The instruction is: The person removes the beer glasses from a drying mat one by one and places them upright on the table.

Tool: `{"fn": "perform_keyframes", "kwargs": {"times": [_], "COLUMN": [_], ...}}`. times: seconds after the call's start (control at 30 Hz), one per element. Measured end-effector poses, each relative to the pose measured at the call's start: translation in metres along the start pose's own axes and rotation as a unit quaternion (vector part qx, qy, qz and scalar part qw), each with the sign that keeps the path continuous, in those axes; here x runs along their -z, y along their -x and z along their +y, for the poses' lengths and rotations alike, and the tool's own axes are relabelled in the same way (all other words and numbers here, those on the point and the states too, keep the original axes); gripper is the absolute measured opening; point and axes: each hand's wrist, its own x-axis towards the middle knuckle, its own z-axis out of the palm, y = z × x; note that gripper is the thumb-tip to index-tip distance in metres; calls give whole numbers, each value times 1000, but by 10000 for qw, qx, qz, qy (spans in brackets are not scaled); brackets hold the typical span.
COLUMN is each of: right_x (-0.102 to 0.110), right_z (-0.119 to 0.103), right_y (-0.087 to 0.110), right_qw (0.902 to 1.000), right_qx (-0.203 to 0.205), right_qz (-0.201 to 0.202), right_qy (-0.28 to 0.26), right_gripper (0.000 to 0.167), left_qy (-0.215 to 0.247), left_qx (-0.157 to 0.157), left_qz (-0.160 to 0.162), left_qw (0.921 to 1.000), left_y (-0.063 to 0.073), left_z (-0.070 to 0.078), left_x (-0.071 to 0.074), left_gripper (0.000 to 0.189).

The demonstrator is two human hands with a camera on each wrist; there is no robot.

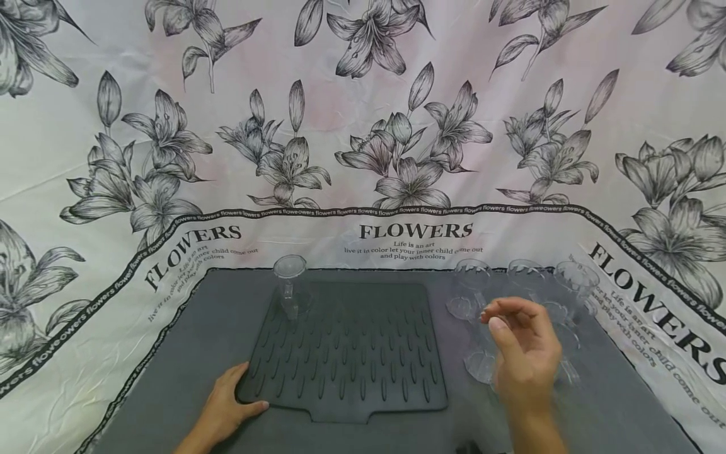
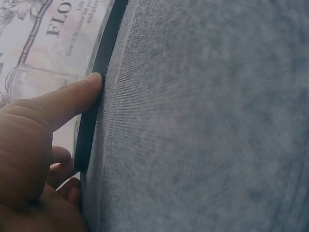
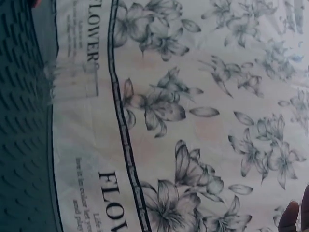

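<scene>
A dark ridged drying mat [image 1: 351, 353] lies on the grey table. My left hand [image 1: 224, 403] holds its near left corner, thumb along the front edge and fingers at the left side. In the left wrist view the thumb [image 2: 72, 99] presses against the mat's thin edge [image 2: 89, 130]. A clear cup with a handle [image 1: 290, 290] stands on the mat's far left corner. My right hand [image 1: 527, 353] is raised over the right side, its fingers loosely bent and apart from the thumb, with nothing seen between them. Several clear cups [image 1: 479, 366] stand behind and beside it, partly hidden.
The clear cups stand in rows on the right of the table, the far ones [image 1: 472, 274] near the back edge. A white flower-print cloth [image 1: 420, 243] rises behind the table and along both sides. A small dark object [image 1: 468, 448] shows at the bottom edge.
</scene>
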Motion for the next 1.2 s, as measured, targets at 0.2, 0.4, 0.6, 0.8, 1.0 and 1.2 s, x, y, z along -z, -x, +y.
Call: {"fn": "perform_keyframes", "kwargs": {"times": [0.2,0.4,0.6,0.8,1.0,1.2], "right_x": [-21,-39,-55,-73,-89,-109], "right_z": [19,43,70,101,127,130], "right_y": [-4,-8,-4,2,9,9], "right_qw": [9987,9882,9738,9598,9422,9145], "right_qx": [-237,-649,-1286,-1793,-2356,-2986], "right_qz": [-366,-1118,-1432,-1601,-1794,-2143], "right_qy": [248,822,1213,1447,1567,1692], "right_gripper": [22,20,21,22,25,32], "left_qy": [-40,-69,-61,-97,-57,-39], "left_qx": [38,-19,-40,5,139,192], "left_qz": [24,69,39,97,0,-8], "left_qw": [10000,10000,10000,9999,9999,9998], "left_y": [-1,-3,1,4,2,2], "left_z": [1,3,2,2,3,5], "left_x": [0,1,0,-1,0,0], "left_gripper": [103,103,101,100,102,103]}}
